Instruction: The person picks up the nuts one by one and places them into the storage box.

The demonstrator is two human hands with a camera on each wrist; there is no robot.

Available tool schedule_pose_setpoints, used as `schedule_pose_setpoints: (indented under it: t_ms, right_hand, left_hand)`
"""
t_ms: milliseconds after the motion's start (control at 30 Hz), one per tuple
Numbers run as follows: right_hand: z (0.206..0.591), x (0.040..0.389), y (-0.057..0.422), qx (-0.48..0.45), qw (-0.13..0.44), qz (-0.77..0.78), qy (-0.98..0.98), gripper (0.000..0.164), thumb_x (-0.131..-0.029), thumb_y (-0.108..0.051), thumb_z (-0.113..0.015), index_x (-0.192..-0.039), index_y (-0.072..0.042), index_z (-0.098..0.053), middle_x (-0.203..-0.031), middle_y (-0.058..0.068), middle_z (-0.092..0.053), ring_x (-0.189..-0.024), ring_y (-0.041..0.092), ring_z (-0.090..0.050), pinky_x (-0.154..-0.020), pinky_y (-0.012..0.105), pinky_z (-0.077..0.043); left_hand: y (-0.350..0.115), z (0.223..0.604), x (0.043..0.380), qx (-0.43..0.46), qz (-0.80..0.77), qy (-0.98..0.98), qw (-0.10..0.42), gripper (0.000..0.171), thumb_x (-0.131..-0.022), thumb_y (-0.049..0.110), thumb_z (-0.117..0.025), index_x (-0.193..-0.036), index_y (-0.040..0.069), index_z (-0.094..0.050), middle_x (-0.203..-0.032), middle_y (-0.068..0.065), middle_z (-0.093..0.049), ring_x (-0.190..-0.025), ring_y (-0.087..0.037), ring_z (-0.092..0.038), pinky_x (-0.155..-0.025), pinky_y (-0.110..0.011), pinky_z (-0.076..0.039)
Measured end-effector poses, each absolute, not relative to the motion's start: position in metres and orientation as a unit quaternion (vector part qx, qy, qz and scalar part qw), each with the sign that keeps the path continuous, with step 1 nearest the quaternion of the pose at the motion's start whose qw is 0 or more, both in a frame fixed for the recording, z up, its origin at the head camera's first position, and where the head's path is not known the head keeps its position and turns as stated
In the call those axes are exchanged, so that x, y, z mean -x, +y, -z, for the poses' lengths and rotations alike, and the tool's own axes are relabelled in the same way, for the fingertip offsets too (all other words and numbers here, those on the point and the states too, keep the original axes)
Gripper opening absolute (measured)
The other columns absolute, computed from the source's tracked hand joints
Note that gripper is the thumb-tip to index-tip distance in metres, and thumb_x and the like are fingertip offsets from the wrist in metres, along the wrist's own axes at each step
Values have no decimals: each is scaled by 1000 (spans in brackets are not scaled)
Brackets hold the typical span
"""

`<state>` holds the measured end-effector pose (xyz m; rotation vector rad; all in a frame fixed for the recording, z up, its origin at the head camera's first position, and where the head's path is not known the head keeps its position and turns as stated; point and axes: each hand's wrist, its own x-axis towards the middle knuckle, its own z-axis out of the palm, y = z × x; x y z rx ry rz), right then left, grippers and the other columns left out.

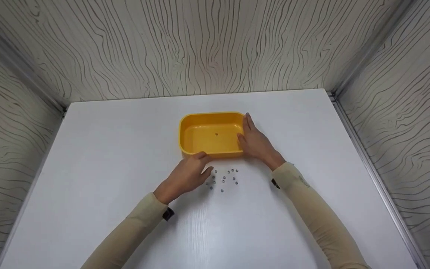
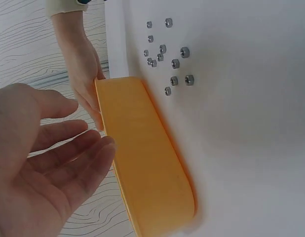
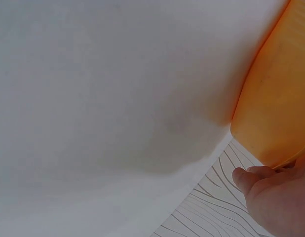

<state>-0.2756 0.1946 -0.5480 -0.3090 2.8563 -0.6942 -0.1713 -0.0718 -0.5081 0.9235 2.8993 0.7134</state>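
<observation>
A yellow plastic bin (image 1: 215, 154) stands on the white table, one small metal nut (image 1: 216, 134) on its floor. My right hand (image 1: 258, 144) holds the bin's right end, thumb over the rim and fingers along the outside. At the near rim is my left hand (image 1: 189, 173), its fingertips close to the edge and its thumb apart. Seen from the left wrist, the left hand's fingers (image 2: 68, 136) are loosely bent with nothing between them and the thumb. Several loose hex nuts (image 2: 175, 63) lie scattered on the table in front of the bin, near the left thumb.
The white table (image 1: 106, 149) runs back to a wood-grain patterned wall (image 1: 200, 48). Similar panels rise on the left and right, with metal rails along the corners. Dark devices show at both sleeve cuffs.
</observation>
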Motion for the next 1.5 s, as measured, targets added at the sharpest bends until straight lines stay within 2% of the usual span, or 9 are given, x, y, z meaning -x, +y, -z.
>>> schedule_pose_setpoints:
  t_ms: [300,633,967,1333,1500]
  right_hand:
    - [549,276,194,101,95,230,963,78,-112,-41,-38,-168,-4,3,-179,12,9,-161,35,-31,-132,50,-30]
    - [550,277,193,94,101,231,963,78,-112,-40,-38,-168,-6,4,-179,11,9,-161,35,-29,-133,50,-28]
    - [549,276,192,89,99,233,963,79,-112,-40,-39,-168,-7,5,-179,11,10,-164,32,-22,-135,49,-23]
    - [548,277,193,92,100,230,964,79,-112,-40,-37,-167,-6,8,-179,12,11,-164,34,-23,-134,48,-25]
    - [548,277,192,91,101,234,963,80,-112,-40,-38,-167,-7,9,-178,11,11,-164,33,-20,-135,48,-23]
  left_hand:
    - [-77,520,163,-332,-178,925,-41,29,-99,16,-73,-125,2,-71,-117,-9,-71,-91,-21,-70,-86,-35,-65]
    - [-81,538,157,-350,-134,924,-78,22,-97,12,-72,-118,5,-74,-111,-8,-76,-103,-24,-71,-95,-39,-62]
    - [-82,554,145,-360,-111,926,-37,24,-102,11,-65,-123,5,-74,-129,-13,-76,-123,-29,-73,-104,-42,-61]
    - [-83,563,139,-409,-16,910,-68,23,-100,8,-69,-123,8,-74,-126,-7,-77,-120,-21,-75,-100,-35,-62]
    - [-85,568,137,-431,25,896,-102,24,-97,6,-72,-121,10,-75,-122,-4,-78,-118,-16,-75,-94,-30,-63]
